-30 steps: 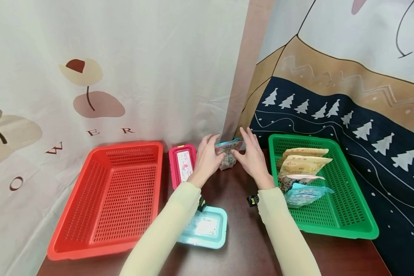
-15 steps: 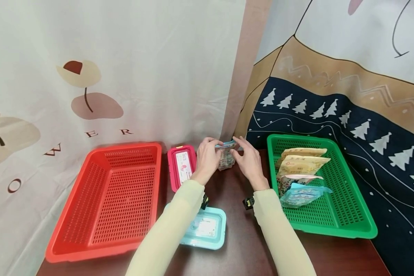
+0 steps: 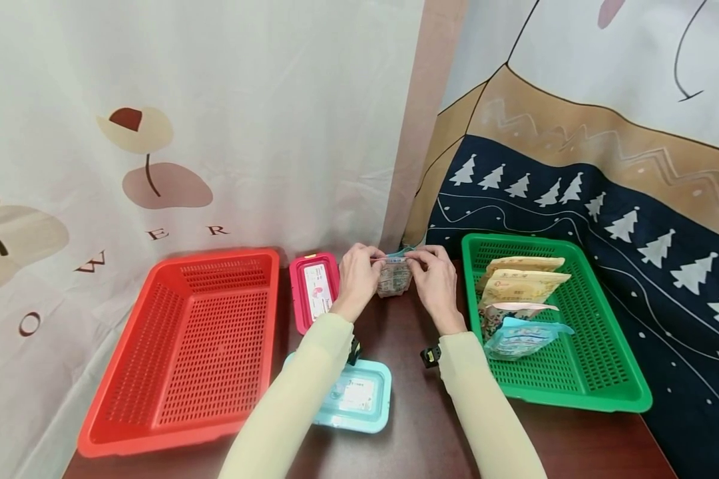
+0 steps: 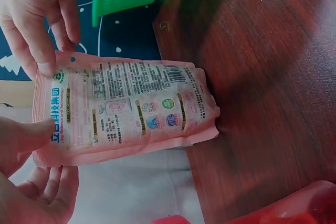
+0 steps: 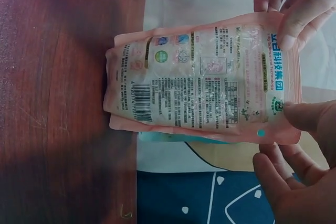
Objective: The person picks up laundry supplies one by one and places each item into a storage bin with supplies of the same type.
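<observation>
A pink printed pouch stands upright on the table at the back, its small-print side towards me. My left hand pinches the pouch's top left corner between thumb and fingers. At the opposite top corner, my right hand grips with the thumb in front and fingers behind. Just behind it, a teal pouch shows as a narrow strip along one side in the right wrist view; most of it is hidden.
Left stands a red plastic basket. A green basket on the right holds several pouches. A pink lidded box lies by my left hand; a light-blue lidded box lies partly under my left forearm. Curtains hang behind the table.
Both hands have come down and closer together at the pouch's top edge. Fingers that were raised and spread now pinch its corners. Baskets and boxes have stayed put.
</observation>
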Action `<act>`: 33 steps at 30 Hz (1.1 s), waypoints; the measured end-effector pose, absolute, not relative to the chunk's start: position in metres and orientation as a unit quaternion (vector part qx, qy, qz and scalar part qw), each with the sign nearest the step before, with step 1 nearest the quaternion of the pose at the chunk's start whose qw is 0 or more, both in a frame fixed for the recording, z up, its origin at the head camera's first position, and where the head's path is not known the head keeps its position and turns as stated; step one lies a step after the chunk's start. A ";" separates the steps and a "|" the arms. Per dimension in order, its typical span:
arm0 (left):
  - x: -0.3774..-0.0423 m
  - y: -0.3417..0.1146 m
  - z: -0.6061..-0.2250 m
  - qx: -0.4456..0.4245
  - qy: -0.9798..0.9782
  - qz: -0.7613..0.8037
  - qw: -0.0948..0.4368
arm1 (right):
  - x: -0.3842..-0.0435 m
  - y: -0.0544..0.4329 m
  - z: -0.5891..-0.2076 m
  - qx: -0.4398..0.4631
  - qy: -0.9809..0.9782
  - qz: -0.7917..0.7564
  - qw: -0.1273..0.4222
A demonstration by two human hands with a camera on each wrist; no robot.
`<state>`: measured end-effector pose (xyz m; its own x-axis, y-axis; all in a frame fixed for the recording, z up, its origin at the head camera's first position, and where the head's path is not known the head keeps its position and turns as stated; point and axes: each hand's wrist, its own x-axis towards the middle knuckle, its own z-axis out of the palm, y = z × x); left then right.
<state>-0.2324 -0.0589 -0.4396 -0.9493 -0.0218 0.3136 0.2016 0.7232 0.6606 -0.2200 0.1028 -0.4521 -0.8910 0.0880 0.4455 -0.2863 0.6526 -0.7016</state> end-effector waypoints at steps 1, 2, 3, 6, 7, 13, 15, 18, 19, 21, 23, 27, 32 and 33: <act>-0.232 -0.059 -0.440 -0.050 -0.916 -0.369 0.151 | -0.219 0.103 -0.452 0.056 -0.880 0.412 0.229; -0.222 -0.058 -0.428 -0.048 -0.917 -0.369 0.144 | -0.218 0.103 -0.452 0.054 -0.880 0.413 0.228; -0.220 -0.057 -0.427 -0.048 -0.918 -0.368 0.142 | -0.218 0.104 -0.453 0.052 -0.880 0.415 0.226; -0.217 -0.058 -0.426 -0.049 -0.920 -0.364 0.138 | -0.214 0.104 -0.454 0.047 -0.878 0.424 0.217; -0.216 -0.058 -0.426 -0.049 -0.920 -0.364 0.136 | -0.213 0.104 -0.454 0.046 -0.878 0.426 0.214; -0.212 -0.059 -0.424 -0.049 -0.920 -0.365 0.130 | -0.207 0.105 -0.454 0.045 -0.875 0.435 0.207; -0.211 -0.060 -0.422 -0.049 -0.920 -0.369 0.125 | -0.205 0.105 -0.454 0.048 -0.876 0.433 0.208; -0.208 -0.061 -0.418 -0.052 -0.917 -0.377 0.120 | -0.202 0.105 -0.452 0.052 -0.876 0.432 0.207; -0.207 -0.062 -0.416 -0.054 -0.916 -0.380 0.118 | -0.200 0.106 -0.452 0.054 -0.876 0.432 0.207; -0.205 -0.063 -0.414 -0.060 -0.914 -0.383 0.116 | -0.198 0.107 -0.450 0.057 -0.876 0.433 0.207; -0.202 -0.064 -0.412 -0.064 -0.915 -0.381 0.115 | -0.196 0.108 -0.449 0.062 -0.875 0.435 0.203; -0.199 -0.066 -0.410 -0.075 -0.917 -0.375 0.112 | -0.193 0.110 -0.446 0.066 -0.877 0.437 0.186; -0.191 -0.071 -0.406 -0.091 -0.915 -0.375 0.115 | -0.187 0.112 -0.441 0.078 -0.874 0.446 0.175; -0.189 -0.072 -0.405 -0.094 -0.914 -0.378 0.116 | -0.185 0.112 -0.440 0.081 -0.873 0.448 0.175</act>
